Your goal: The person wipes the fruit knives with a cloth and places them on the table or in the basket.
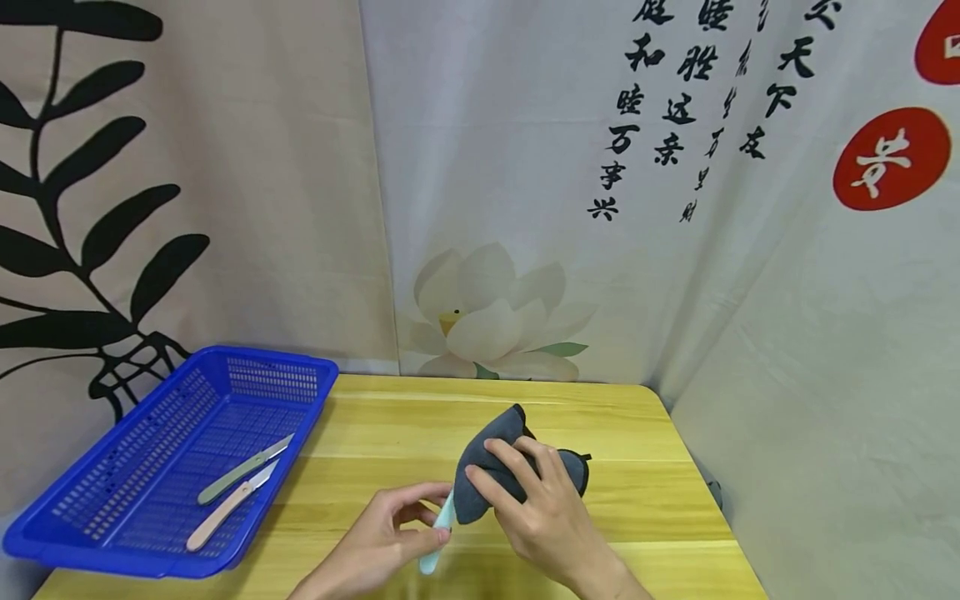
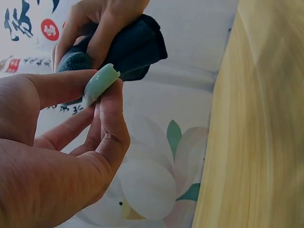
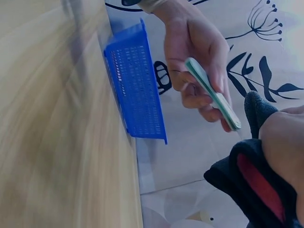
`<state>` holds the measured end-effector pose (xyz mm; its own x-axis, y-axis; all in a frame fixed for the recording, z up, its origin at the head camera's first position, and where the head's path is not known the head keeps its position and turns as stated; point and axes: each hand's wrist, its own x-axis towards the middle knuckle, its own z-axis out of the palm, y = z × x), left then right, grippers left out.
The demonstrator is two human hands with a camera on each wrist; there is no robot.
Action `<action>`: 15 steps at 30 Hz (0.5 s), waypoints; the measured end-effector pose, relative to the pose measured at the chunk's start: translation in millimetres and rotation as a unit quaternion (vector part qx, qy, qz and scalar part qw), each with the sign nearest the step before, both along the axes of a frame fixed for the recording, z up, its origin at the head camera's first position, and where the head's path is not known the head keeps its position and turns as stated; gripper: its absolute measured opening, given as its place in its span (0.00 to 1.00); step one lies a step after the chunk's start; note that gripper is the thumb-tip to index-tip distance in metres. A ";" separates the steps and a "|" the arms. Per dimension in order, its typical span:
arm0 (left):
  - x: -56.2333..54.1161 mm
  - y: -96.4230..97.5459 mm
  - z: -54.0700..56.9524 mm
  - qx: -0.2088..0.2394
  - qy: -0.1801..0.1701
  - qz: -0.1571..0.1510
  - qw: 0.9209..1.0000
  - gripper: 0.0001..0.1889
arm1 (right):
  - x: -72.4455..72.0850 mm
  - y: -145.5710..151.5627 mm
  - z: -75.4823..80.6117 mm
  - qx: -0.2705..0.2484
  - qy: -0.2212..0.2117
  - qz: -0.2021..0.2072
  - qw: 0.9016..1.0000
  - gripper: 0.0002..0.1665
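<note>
My left hand (image 1: 393,529) pinches the pale mint handle of a knife (image 1: 443,525) between thumb and fingertips. In my right hand (image 1: 543,521) is a folded dark grey-blue cloth (image 1: 480,471) with black edging, gripped from above. The cloth wraps the blade side, so most of the blade is hidden. From the right wrist view, the handle (image 3: 213,95) points toward the cloth (image 3: 228,173), whose fold shows a red inner side. Both hands are above the near middle of the wooden table.
A blue mesh basket (image 1: 168,367) stands at the table's left. Inside lie a knife with a sage-green handle (image 1: 230,481) and one with a pale pink handle (image 1: 217,525). Printed curtains (image 1: 480,167) hang behind the yellow wooden table (image 1: 600,408).
</note>
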<state>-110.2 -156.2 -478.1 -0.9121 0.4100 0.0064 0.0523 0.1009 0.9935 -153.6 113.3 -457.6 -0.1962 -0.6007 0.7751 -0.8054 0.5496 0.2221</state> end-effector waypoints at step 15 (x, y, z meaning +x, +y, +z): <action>0.9 -4.8 2.0 0.005 0.015 -0.032 0.999 0.27 | -1.5 -0.1 -3.6 0.029 -0.025 -0.041 0.998 0.25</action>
<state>-109.3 -161.1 -476.2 -0.8831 0.4677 0.0376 0.0881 0.0866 0.9923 -155.1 113.2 -461.3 -0.2837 -0.6247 0.7275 -0.7696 0.6010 0.2159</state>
